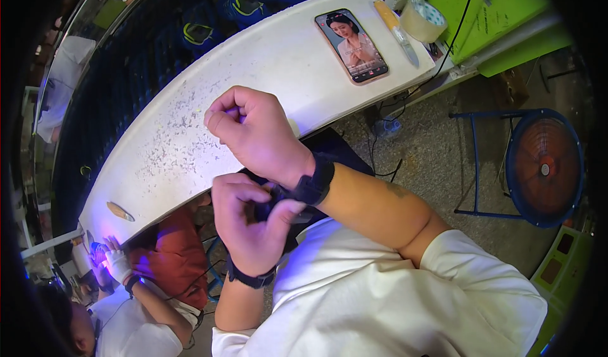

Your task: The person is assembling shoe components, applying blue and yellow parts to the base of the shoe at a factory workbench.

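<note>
My right hand (256, 126) is raised over the near edge of the white table (278, 53), fingers curled in toward the thumb. Whatever is inside those fingers, if anything, is hidden. Just below it is my left hand (247, 221), its fingers bent and its thumb held apart, with nothing visible between them. The left thumb is close to the black wristband (320, 179) on my right wrist; whether it touches cannot be made out. Another black band (250, 278) circles my left wrist. Small grey scraps (180, 132) are scattered on the tabletop beyond my hands.
A phone (352, 45), a yellow-handled knife (398, 34) and a tape roll (423, 20) lie at the table's right end. Dark blue shoes (247, 5) line the far side. A co-worker's gloved hand (117, 263) is at lower left. A round fan (544, 167) stands right.
</note>
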Demonstrator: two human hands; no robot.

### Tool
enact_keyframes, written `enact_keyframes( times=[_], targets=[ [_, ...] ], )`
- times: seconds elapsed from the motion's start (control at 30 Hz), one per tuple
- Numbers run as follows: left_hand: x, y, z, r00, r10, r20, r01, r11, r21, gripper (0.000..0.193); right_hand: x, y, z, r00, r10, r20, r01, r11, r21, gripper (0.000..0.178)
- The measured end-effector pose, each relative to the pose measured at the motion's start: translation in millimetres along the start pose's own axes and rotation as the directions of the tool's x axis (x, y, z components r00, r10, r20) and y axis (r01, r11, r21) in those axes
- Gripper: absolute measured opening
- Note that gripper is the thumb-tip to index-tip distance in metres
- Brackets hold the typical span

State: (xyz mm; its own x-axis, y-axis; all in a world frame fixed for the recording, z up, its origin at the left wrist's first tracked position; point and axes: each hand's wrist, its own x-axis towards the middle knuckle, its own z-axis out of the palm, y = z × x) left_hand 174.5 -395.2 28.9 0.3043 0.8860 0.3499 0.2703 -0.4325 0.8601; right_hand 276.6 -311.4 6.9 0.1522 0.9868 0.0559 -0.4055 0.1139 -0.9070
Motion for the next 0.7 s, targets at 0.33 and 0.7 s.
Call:
enact_keyframes(
  times=[0.33,0.7],
  targets=[
    [-20.9,-10.1,5.9,0.822,-0.53,0.206,0.569,0.767,-0.296,0.038,2.3,-11.4,-1.5,0.978,-0.183,-0.103,0.175,0.981,-0.086,0.01],
    [-19.2,-7.0,7.6,0.858,-0.513,0.034,0.494,0.804,-0.33,0.028,-0.9,-15.1,-1.5,0.954,-0.3,0.016,0.299,0.944,-0.142,0.009]
  ],
)
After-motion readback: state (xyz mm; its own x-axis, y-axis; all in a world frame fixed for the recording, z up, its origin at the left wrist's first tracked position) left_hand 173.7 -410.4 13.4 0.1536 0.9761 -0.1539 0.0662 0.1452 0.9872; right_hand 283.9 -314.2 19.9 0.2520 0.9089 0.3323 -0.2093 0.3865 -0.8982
